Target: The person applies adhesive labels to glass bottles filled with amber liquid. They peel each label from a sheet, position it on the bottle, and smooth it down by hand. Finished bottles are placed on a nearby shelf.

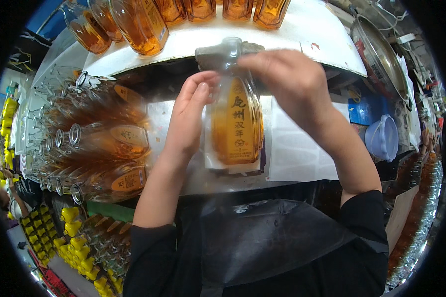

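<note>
In front of me a clear glass bottle [258,122] of amber liquid lies with its neck away from me. Its front carries a long yellow label [238,130] with writing. At the bottle's left shoulder is my left hand [193,107], fingers curled and thumb raised. My right hand [293,74] reaches over from the right, its blurred fingertips at the neck. Whether either hand grips the glass is unclear. A grey cloth-like pad [210,55] lies under the neck. To the right of the bottle lies a white sheet [301,144] with faint label outlines.
Many labelled bottles [130,137] lie stacked at left. More amber bottles [141,29] stand on the white shelf [215,33] ahead. At right are a blue-violet bucket [383,137] and a large metal pan [383,55]. Yellow caps [78,256] and a person's arm [18,200] appear lower left.
</note>
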Action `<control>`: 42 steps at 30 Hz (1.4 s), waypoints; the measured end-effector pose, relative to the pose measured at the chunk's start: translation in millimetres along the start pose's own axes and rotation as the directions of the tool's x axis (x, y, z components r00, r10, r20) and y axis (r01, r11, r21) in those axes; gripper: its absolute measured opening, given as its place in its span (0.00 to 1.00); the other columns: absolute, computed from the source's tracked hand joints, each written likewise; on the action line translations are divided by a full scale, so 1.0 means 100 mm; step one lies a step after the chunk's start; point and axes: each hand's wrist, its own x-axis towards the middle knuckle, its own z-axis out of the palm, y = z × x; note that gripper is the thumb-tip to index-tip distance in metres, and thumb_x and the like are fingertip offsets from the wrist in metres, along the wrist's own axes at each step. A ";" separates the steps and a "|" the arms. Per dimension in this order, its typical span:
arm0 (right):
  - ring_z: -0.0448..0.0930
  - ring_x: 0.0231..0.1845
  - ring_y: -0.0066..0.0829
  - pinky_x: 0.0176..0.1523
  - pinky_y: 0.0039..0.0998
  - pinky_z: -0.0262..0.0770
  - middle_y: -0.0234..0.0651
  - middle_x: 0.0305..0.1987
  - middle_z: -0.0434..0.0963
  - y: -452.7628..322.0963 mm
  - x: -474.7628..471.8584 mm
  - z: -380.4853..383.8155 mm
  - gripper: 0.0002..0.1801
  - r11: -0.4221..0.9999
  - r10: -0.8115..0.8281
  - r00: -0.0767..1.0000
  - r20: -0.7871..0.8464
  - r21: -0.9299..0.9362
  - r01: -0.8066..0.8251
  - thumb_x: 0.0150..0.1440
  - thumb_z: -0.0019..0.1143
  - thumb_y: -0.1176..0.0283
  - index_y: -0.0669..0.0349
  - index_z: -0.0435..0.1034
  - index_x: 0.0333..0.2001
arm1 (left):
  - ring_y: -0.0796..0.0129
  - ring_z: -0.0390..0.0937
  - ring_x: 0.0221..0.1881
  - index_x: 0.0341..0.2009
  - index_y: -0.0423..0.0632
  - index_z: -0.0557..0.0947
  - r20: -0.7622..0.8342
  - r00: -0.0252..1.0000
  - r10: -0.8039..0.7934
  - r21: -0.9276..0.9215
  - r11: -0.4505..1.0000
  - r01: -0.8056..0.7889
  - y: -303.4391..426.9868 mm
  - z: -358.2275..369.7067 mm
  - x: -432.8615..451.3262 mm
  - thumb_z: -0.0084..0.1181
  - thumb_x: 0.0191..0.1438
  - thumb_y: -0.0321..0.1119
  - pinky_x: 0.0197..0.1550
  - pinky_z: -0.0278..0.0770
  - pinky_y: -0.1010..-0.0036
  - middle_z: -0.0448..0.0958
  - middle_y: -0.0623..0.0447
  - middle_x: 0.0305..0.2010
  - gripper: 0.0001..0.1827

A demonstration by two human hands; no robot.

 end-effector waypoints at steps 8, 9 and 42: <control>0.81 0.34 0.27 0.38 0.27 0.80 0.33 0.36 0.79 -0.87 -0.52 -0.22 0.13 0.895 -0.336 0.942 0.012 0.316 0.315 0.56 0.65 0.70 0.57 0.79 0.47 | 0.68 0.77 0.54 0.63 0.41 0.67 0.085 0.986 -0.140 -0.261 0.952 0.158 -0.03 0.13 0.30 0.41 0.76 0.38 0.59 0.78 0.70 0.77 0.48 0.54 0.18; 0.83 0.37 0.27 0.38 0.27 0.81 0.32 0.39 0.82 -0.76 -0.44 -0.25 0.15 0.920 -0.302 0.953 0.002 0.264 0.291 0.59 0.68 0.70 0.55 0.79 0.51 | 0.68 0.77 0.54 0.63 0.41 0.67 0.089 0.986 -0.138 -0.287 0.945 0.158 -0.03 0.14 0.31 0.42 0.76 0.37 0.59 0.78 0.70 0.77 0.48 0.54 0.18; 0.84 0.31 0.42 0.35 0.38 0.80 0.37 0.43 0.80 -0.86 -2.39 -0.71 0.15 0.800 0.511 0.751 0.418 0.086 -0.593 0.54 0.71 0.64 0.57 0.76 0.43 | 0.73 0.78 0.33 0.38 0.38 0.88 0.021 0.794 0.607 0.060 0.792 -0.607 1.11 2.16 2.09 0.69 0.58 0.28 0.37 0.74 0.75 0.84 0.55 0.33 0.07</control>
